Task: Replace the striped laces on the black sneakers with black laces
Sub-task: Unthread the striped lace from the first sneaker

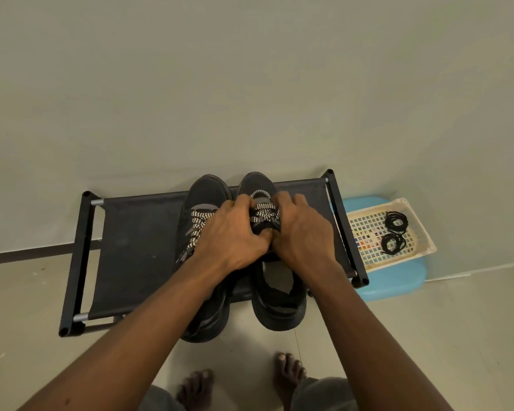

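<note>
Black fabric rack [131,238] holds the right sneaker [279,310]; left hand [232,235] and right hand [301,232] curl over it, gripping its striped lace [263,207], fingertips hidden. 2 black laces [390,223] lie coiled in a basket [365,226].

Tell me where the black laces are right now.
In the head view, the black laces lie as two coiled bundles in the white basket on the blue stool, just right of the shoe rack.

Dim, even greenish indoor light, soft shadows, wide-angle bending at edges.
</note>
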`<state>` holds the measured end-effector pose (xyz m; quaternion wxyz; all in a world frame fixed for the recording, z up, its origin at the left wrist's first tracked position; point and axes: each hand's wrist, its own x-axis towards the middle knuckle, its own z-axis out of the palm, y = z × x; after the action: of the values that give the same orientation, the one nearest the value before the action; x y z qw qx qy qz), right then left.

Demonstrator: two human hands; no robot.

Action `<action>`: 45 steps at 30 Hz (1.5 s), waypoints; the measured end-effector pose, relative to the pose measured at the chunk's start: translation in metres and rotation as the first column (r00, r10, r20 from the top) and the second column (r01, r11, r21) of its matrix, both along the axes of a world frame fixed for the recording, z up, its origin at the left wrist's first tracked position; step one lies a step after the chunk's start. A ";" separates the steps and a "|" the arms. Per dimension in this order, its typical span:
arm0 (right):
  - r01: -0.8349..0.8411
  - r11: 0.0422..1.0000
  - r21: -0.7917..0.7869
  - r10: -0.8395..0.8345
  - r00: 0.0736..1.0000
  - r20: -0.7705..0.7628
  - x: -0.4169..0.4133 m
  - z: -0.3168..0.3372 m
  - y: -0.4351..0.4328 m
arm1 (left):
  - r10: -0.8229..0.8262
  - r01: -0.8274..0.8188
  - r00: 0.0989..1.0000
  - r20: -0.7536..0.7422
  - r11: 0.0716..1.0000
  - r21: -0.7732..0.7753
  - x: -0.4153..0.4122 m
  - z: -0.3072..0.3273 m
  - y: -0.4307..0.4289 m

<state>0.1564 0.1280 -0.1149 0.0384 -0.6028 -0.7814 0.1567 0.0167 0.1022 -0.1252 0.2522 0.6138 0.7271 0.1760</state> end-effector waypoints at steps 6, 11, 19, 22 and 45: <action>-0.019 1.000 -0.012 0.019 1.000 0.020 -0.004 -0.005 0.003 | -0.024 0.033 0.994 0.104 0.996 -0.087 -0.003 0.008 0.001; 0.108 0.984 -0.145 -0.135 0.972 -0.190 0.012 0.004 0.015 | 0.032 -0.025 0.982 0.188 0.999 -0.042 -0.006 0.006 -0.005; -0.059 0.992 0.113 0.062 0.998 -0.020 -0.012 -0.002 0.003 | 0.044 -0.048 0.982 0.182 0.999 0.020 -0.006 0.000 -0.005; -0.072 0.982 0.174 0.071 0.997 0.010 -0.013 -0.002 0.004 | 0.042 -0.048 0.983 0.176 0.998 0.031 -0.007 -0.003 -0.004; -0.059 0.997 -0.057 0.054 0.995 -0.082 0.001 0.010 0.013 | 0.047 -0.049 0.994 0.101 0.999 0.022 -0.007 -0.014 -0.001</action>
<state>0.1576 0.1406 -0.1050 0.0474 -0.5745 -0.7910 0.2051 0.0098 0.1007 -0.1396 0.2767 0.5895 0.7258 0.2217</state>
